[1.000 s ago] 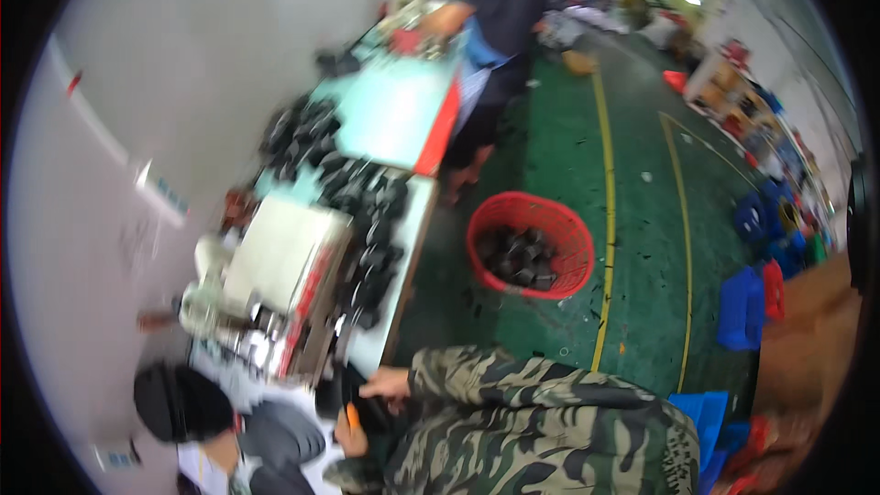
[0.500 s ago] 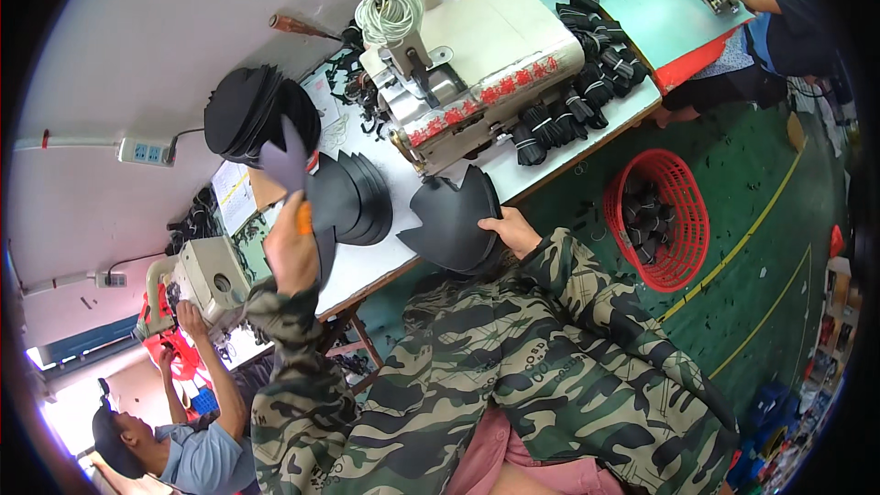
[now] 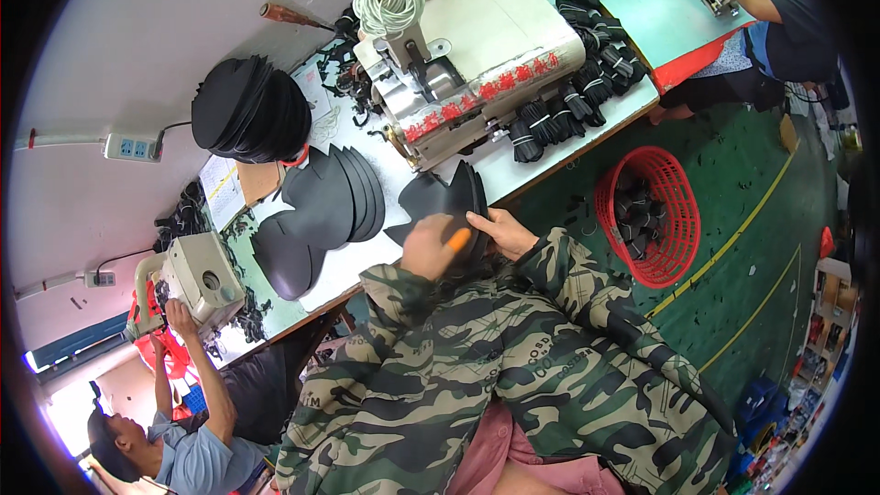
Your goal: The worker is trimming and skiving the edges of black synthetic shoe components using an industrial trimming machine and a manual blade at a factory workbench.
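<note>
My right hand (image 3: 505,233) grips the near right edge of a small stack of black notched panels (image 3: 428,194) at the table's front edge, thumb on top. Over the lower part of that stack is my left hand (image 3: 429,247), smeared by motion, an orange cover (image 3: 457,239) on one digit. Its other fingers cannot be made out. Left of the hands, more black panels (image 3: 332,197) lie fanned out, overlapping, with a rounded panel (image 3: 288,255) at their near left end. A tall pile of black panels (image 3: 247,110) stands behind them.
A cream sewing machine (image 3: 495,37) stands behind the stack, bundled black pieces (image 3: 596,82) along its right side. On the green floor at right is a red basket (image 3: 649,217) holding black bundles. One person (image 3: 197,458) works at another machine (image 3: 203,282) lower left; another (image 3: 797,32) upper right.
My left hand has moved right, from above the fanned panels to the stack by my right hand. The dark panel it held is no longer seen in it. My right hand stays at the stack.
</note>
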Demonstrator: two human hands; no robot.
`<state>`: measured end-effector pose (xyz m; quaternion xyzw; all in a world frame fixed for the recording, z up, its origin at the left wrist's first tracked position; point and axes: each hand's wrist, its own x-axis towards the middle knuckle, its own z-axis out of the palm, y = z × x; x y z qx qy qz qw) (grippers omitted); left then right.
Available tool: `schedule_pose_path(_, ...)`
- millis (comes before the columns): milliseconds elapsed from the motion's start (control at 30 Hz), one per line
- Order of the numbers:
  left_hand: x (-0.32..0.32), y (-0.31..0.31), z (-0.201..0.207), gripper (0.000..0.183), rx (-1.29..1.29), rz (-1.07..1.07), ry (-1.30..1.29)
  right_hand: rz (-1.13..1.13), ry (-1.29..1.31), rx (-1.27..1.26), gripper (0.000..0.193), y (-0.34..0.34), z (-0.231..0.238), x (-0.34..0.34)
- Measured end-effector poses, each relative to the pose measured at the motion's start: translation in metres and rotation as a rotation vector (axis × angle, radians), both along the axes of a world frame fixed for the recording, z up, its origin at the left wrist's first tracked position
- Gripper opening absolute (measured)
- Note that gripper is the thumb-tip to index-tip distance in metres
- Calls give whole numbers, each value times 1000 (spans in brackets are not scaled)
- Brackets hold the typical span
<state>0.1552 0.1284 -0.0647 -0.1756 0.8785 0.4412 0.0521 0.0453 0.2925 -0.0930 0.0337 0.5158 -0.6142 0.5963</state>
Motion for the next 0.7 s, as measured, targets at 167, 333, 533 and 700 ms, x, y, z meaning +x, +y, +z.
schedule_pose_path(167,13,4,-6,29,-69,55,182,11,46,-49,36,2,-23,2)
schedule_pose_path(333,35,-52,75,20,-217,379,230,-33,142,-35,29,1,-19,-1)
schedule_pose_path(533,63,-126,147,32,-657,395,321,18,274,57,26,-1,2,0)
schedule_pose_path(700,48,-69,69,27,-384,262,133,71,437,21,27,-13,17,8)
